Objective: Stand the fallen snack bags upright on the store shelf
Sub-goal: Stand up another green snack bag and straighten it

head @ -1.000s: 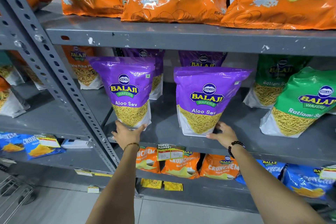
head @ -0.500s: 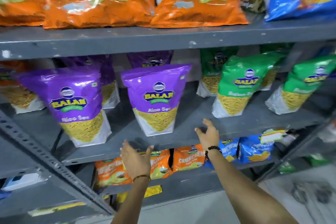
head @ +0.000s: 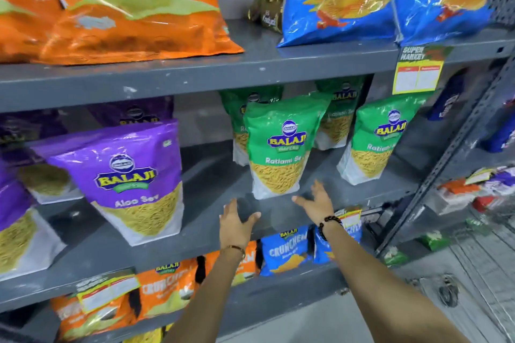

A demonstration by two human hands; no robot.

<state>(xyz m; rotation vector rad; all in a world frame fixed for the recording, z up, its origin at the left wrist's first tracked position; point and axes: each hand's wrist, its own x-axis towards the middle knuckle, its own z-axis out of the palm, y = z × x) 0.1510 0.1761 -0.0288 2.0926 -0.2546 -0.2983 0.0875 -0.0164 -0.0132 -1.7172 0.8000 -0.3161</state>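
A green Ratlami Sev bag (head: 281, 145) stands on the grey middle shelf (head: 195, 234), tilted a little to the right. My left hand (head: 237, 224) is open just below and left of its base, apart from it. My right hand (head: 316, 202) is open at the bag's lower right corner, fingers spread, close to it; I cannot tell if it touches. A second green bag (head: 379, 139) stands to the right, with more green bags behind. A purple Aloo Sev bag (head: 131, 178) stands upright to the left.
Orange bags (head: 119, 8) and blue bags (head: 340, 0) lie on the top shelf. Small orange packs (head: 164, 287) and blue Crunchem packs (head: 287, 249) fill the lower shelf. A yellow price tag (head: 416, 72) hangs from the top shelf edge. A perforated upright post (head: 451, 147) stands at right.
Both hands left the purple Aloo Sev bags and moved right along the shelf to the green Ratlami Sev bag. The view swung right with them.
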